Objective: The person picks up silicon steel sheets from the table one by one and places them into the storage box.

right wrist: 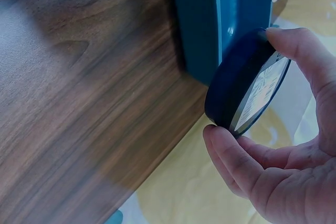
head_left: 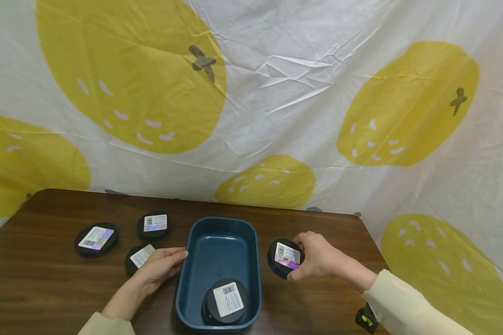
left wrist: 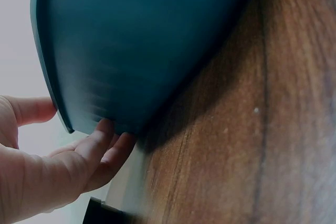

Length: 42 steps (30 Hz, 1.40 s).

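Right hand [head_left: 318,257] fingers around black disc [head_left: 286,257]; left hand [head_left: 161,266] fingers straight against blue tray [head_left: 193,246]

Soft, even light fills the sharp but edge-warped head view, casting faint shadows on the glossy wooden table [head_left: 46,288], while both wrist views are blurred at close range, the blue tray [left wrist: 147,45] smeared and a dark shadow pooling beneath it.

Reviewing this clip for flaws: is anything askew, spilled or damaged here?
Nothing spilled or damaged. The black disc in the blue tray leans on the near wall rather than lying flat. The right hand holds another disc tilted.
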Tool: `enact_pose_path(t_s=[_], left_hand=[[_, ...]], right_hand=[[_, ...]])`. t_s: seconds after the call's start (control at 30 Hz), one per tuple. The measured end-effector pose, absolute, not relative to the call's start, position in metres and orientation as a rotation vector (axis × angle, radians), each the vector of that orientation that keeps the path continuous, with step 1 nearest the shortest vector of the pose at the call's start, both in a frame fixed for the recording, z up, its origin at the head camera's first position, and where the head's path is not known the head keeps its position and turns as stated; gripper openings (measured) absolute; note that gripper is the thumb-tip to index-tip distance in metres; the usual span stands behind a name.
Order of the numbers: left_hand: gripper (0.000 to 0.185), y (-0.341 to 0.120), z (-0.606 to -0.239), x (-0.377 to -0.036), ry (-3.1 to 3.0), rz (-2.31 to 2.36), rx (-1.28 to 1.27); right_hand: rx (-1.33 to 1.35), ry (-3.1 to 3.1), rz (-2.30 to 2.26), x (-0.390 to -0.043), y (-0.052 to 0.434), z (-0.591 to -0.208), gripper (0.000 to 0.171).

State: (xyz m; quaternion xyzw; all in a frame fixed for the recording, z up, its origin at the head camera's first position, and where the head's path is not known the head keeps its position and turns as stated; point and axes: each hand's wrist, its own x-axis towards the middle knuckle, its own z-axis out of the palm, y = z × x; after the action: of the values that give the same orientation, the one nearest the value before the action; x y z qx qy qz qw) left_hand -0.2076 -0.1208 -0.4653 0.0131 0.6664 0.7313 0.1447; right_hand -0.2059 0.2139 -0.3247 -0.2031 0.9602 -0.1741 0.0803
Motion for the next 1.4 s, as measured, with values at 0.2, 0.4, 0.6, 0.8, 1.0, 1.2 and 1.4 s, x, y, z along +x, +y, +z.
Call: enact_pose_path(t_s=[0.2,0.4,0.6,0.8,1.0,1.2,1.4], left_hand=[[0.046,-0.121,-0.466,-0.208,1.926,2.106,0.025],[0.047,-0.121,-0.466,-0.207,1.918,2.111,0.026],[0.047,-0.121,-0.464,-0.207,1.905,2.111,0.025],[0.046,-0.121,-0.464,-0.207,1.906,2.11,0.02],[0.047,-0.121,-0.464,-0.208,1.912,2.107,0.025],[0.046,-0.121,-0.464,-0.208,1.921,2.108,0.022],[0.046,-0.121,-0.465,-0.207,1.918,2.11,0.023]], right_hand=[[-0.646,2.858,-0.513,-0.205,0.208,-0.324,0.062],[-0.673,2.831,-0.508,-0.204,0.201,-0.327,0.064],[-0.697,2.836,-0.503,-0.206,0.197,-0.33,0.063],[-0.712,2.83,-0.499,-0.206,0.192,-0.33,0.064],[-0.719,2.811,-0.498,-0.206,0.186,-0.33,0.063],[-0.747,2.811,-0.496,-0.208,0.181,-0.332,0.063],[-0.777,2.788,-0.498,-0.207,0.176,-0.335,0.063]])
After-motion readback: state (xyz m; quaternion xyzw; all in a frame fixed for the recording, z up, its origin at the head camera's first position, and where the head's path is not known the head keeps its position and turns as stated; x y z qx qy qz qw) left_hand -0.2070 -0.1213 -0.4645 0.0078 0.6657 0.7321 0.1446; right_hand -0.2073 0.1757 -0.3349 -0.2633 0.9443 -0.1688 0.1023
